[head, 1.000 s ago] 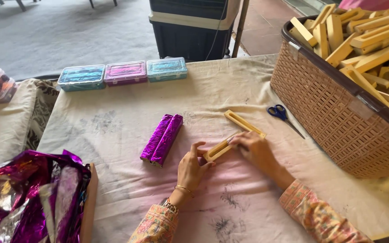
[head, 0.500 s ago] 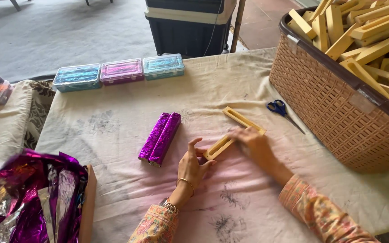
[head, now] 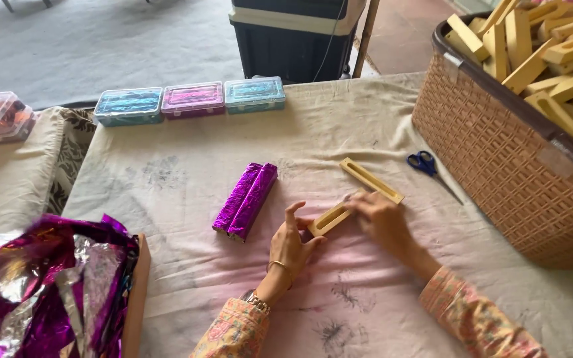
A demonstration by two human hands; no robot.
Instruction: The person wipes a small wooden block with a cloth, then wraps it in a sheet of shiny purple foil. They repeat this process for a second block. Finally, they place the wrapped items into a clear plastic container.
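My left hand (head: 291, 244) and my right hand (head: 381, 219) hold a pale slotted wooden block (head: 329, 219) by its two ends, low over the cloth-covered table (head: 187, 272). A second slotted wooden block (head: 370, 179) lies just beyond the right hand. Two blocks wrapped in shiny purple foil (head: 247, 199) lie side by side to the left of my left hand.
A large woven basket (head: 505, 152) full of wooden blocks stands at the right, with blue-handled scissors (head: 424, 163) in front of it. Three small plastic boxes (head: 191, 101) line the far edge. Crumpled purple and silver foil (head: 48, 285) fills a box at lower left.
The view has shifted slightly. Both hands stay on the wooden block, which has barely moved; the left fingers have lifted a little.
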